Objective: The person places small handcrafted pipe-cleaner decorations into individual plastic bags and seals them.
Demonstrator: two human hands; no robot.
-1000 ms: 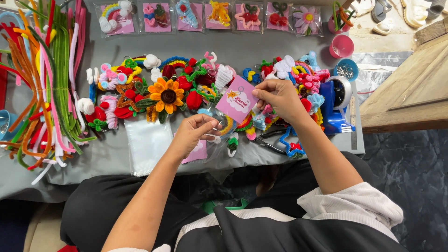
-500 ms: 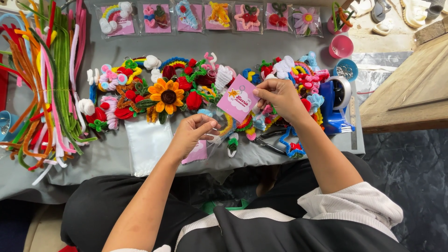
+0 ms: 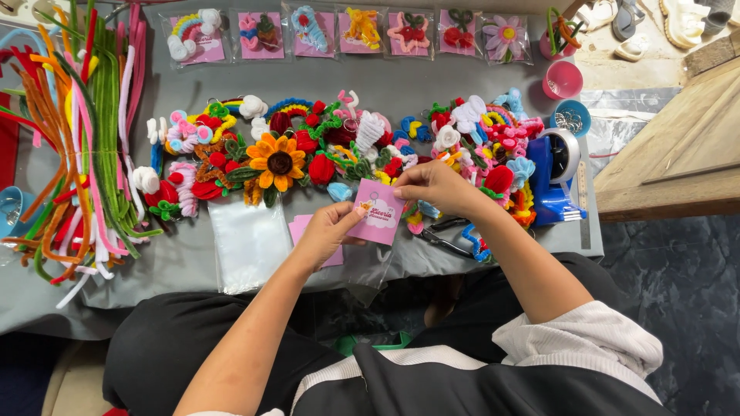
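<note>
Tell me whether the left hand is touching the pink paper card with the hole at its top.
Touching. The head view shows the left hand with its fingertips on the lower left edge of the pink paper card, while the right hand pinches its top.

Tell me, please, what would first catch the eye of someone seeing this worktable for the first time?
Probably the heap of bright pipe-cleaner ornaments across the middle of the grey table, with an orange sunflower standing out. Just in front of it, the left hand and right hand both pinch a small pink card. A thick bundle of loose coloured pipe cleaners lies along the left edge.
</note>
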